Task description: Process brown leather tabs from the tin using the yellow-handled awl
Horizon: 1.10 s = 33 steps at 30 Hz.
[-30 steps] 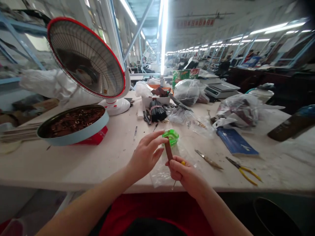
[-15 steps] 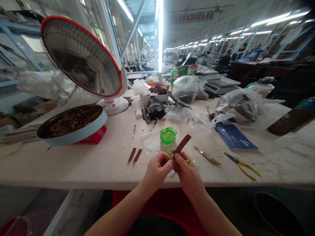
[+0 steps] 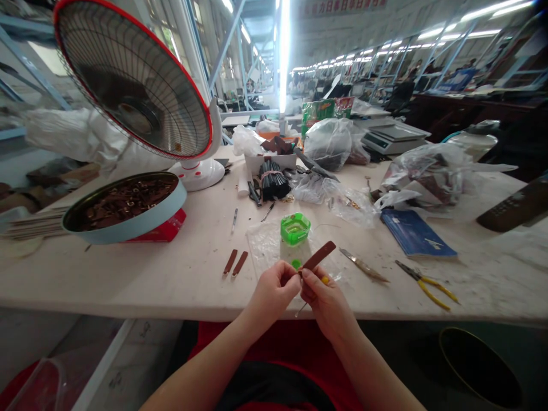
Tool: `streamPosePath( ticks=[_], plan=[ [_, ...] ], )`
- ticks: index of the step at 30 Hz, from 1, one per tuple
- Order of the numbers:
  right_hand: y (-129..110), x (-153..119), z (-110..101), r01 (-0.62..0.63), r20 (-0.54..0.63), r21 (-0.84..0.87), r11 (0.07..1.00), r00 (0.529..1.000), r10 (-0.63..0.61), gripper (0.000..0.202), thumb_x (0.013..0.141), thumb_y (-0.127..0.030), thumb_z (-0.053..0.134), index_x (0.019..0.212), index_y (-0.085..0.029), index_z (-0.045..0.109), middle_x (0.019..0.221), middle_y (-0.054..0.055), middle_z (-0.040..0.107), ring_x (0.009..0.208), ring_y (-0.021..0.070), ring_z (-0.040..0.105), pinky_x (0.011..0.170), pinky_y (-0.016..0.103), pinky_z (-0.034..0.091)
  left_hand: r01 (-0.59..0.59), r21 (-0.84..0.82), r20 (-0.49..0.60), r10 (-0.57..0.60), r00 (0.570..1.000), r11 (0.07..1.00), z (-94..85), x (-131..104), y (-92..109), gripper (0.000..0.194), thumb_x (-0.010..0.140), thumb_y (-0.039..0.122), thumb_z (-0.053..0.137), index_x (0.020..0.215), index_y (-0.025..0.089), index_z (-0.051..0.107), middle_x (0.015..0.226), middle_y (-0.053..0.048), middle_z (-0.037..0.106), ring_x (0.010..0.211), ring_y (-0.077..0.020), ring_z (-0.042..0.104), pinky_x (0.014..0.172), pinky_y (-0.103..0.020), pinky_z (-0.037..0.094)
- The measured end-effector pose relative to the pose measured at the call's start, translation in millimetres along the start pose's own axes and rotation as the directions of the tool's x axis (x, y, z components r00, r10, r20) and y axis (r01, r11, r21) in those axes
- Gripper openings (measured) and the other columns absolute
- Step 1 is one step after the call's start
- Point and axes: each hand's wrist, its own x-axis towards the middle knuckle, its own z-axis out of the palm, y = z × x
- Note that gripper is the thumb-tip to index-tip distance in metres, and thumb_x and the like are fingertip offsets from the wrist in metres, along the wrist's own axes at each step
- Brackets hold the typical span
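Note:
My left hand (image 3: 274, 292) and my right hand (image 3: 324, 298) meet at the table's front edge, both pinching the near end of a brown leather strip (image 3: 319, 255) that slants up to the right. My right hand also grips a thin tool with a yellow handle (image 3: 325, 280), its metal tip pointing down. Just beyond the hands lie a clear plastic sheet (image 3: 268, 248), a small green dish (image 3: 295, 228) and a green cap (image 3: 295, 264). Two more brown strips (image 3: 235, 262) lie side by side to the left of my hands.
A round tin of brown pieces (image 3: 124, 206) and a red-rimmed heater (image 3: 132, 85) stand at left. A metal blade (image 3: 363, 266), yellow-handled pliers (image 3: 426, 283) and a blue booklet (image 3: 415, 234) lie at right. Plastic bags (image 3: 422, 177), a black bundle (image 3: 273, 185) and a scale (image 3: 391, 136) crowd the back.
My left hand came down from the strip's top to meet my right hand at its lower end. The strip tilted from upright to slanting right. Both hands drew closer to the table edge.

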Motion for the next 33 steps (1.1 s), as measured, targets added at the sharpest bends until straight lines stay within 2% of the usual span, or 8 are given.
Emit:
streamPosePath(
  ticks=[8, 11, 13, 16, 20, 25, 29, 33],
  plan=[
    [7.4, 0.8, 0.4, -0.009, -0.006, -0.027, 1.0, 1.0, 0.009, 0.025, 0.07, -0.035, 0.068, 0.082, -0.017, 0.055, 0.062, -0.005, 0.041, 0.052, 0.0042, 0.029, 0.048, 0.021, 0.021, -0.016, 0.028, -0.048, 0.017, 0.999, 0.999, 1.7, 1.1, -6.1, 0.016, 0.075, 0.028, 0.05, 0.067, 0.015, 0.046, 0.059, 0.003, 0.047, 0.056, -0.0089, 0.043, 0.055, -0.022, 0.035],
    [2.1, 3.1, -4.4, 0.022, 0.026, -0.126, 0.992, 0.999, -0.019, 0.028, 0.068, -0.038, 0.069, 0.076, -0.016, 0.054, 0.058, -0.006, 0.039, 0.05, 0.0037, 0.028, 0.047, 0.021, 0.02, -0.01, 0.077, -0.006, 0.011, 1.0, 0.997, -4.4, -2.0, -0.6, 0.015, 0.075, 0.026, 0.051, 0.066, 0.015, 0.047, 0.058, 0.003, 0.046, 0.056, -0.0086, 0.042, 0.054, -0.022, 0.034],
    [-2.7, 3.5, -7.5, 0.016, 0.045, -0.165, 0.986, 0.999, -0.009, 0.03, 0.067, -0.04, 0.069, 0.073, -0.015, 0.053, 0.057, -0.006, 0.04, 0.049, 0.0033, 0.028, 0.046, 0.02, 0.02, 0.0, 0.051, 0.072, -0.004, 0.997, 0.999, -8.6, -5.3, 3.6, 0.014, 0.077, 0.026, 0.05, 0.07, 0.014, 0.051, 0.062, 0.002, 0.051, 0.058, -0.009, 0.044, 0.056, -0.022, 0.036],
    [-8.6, 0.8, -7.6, -0.074, 0.061, -0.068, 0.995, 0.995, 0.078, 0.032, 0.064, -0.037, 0.072, 0.071, -0.015, 0.051, 0.058, -0.005, 0.044, 0.049, 0.0025, 0.029, 0.046, 0.018, 0.022, -0.027, -0.011, 0.178, 0.029, 0.984, 1.0, -12.4, -9.8, 7.2, 0.017, 0.081, 0.027, 0.049, 0.081, 0.013, 0.058, 0.074, -0.001, 0.059, 0.066, -0.0098, 0.05, 0.064, -0.023, 0.039],
    [-13.1, -6.5, 0.3, -0.162, 0.064, 0.092, 0.982, 0.986, 0.157, 0.034, 0.057, -0.03, 0.078, 0.069, -0.014, 0.051, 0.058, -0.006, 0.042, 0.048, 0.0008, 0.029, 0.045, 0.015, 0.024, 0.0, -0.17, 0.148, 0.026, 0.989, 0.985, -13.6, -11.4, 5.3, 0.021, 0.075, 0.032, 0.063, 0.081, 0.013, 0.056, 0.074, 0.0, 0.059, 0.069, -0.0097, 0.052, 0.066, -0.022, 0.041],
    [-14.1, -12.5, 4.4, -0.202, 0.092, 0.125, 0.971, 0.977, 0.191, 0.031, 0.057, -0.027, 0.078, 0.071, -0.013, 0.054, 0.061, -0.005, 0.044, 0.05, 0.0003, 0.032, 0.045, 0.013, 0.027, 0.078, -0.314, 0.217, -0.009, 0.976, 0.946, -14.8, -9.4, 1.9, 0.023, 0.07, 0.028, 0.068, 0.079, 0.011, 0.055, 0.073, 0.0, 0.058, 0.068, -0.0093, 0.055, 0.066, -0.022, 0.043],
    [-9.5, -11.5, 1.5, -0.189, 0.104, 0.039, 0.981, 0.977, 0.184, 0.033, 0.057, -0.033, 0.077, 0.07, -0.013, 0.055, 0.057, -0.005, 0.042, 0.049, 0.0015, 0.029, 0.044, 0.016, 0.022, 0.153, -0.375, 0.294, -0.039, 0.955, 0.914, -17.2, -5.4, -1.0, 0.029, 0.066, 0.031, 0.072, 0.073, 0.011, 0.051, 0.069, -0.001, 0.059, 0.067, -0.0122, 0.056, 0.066, -0.025, 0.043],
    [-4.5, -9.0, -1.4, -0.016, 0.015, -0.217, 0.976, 1.0, 0.02, 0.033, 0.06, -0.042, 0.073, 0.073, -0.015, 0.059, 0.058, -0.003, 0.046, 0.053, 0.0053, 0.034, 0.049, 0.021, 0.027, 0.204, -0.438, 0.319, -0.061, 0.946, 0.875, -20.4, -4.1, 0.5, 0.034, 0.059, 0.03, 0.077, 0.069, 0.012, 0.049, 0.065, 0.0, 0.057, 0.062, -0.0093, 0.053, 0.061, -0.022, 0.038]
  ],
)
